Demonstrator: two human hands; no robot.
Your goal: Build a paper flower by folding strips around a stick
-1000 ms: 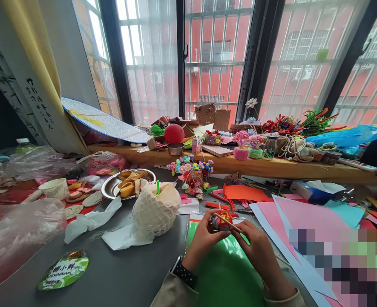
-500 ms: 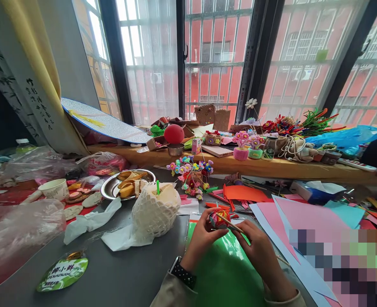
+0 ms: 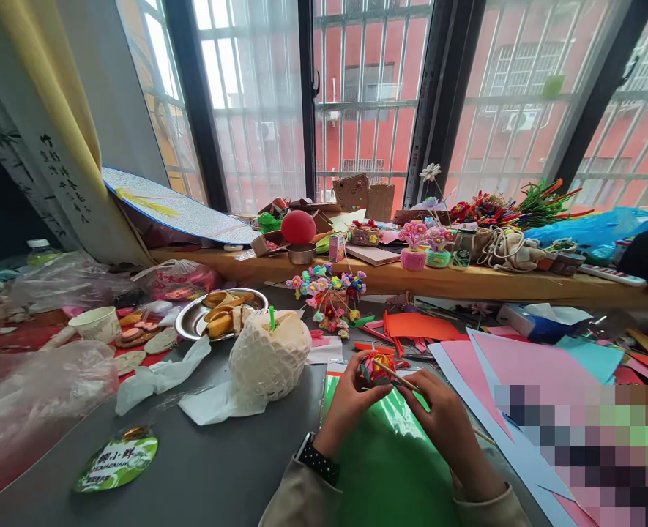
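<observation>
My left hand is closed around a small multicoloured paper flower, red, yellow and dark green, with the fingers curled along its left side. In my right hand is a thin wooden stick, pinched between thumb and fingers. The stick's far tip lies against the middle of the flower; whether it goes in between the petals I cannot tell. Beneath both hands lies a shiny green sheet in clear plastic.
Left of my hands stands a coconut in white foam netting, with a metal bowl of banana peels behind it. Pink and pale blue paper lies to the right. Orange paper and a bunch of small flowers lie beyond.
The stick's tip has shifted slightly left and up across the flower, with my right hand moving a little. My left hand keeps its hold. The whole view has tilted slightly.
</observation>
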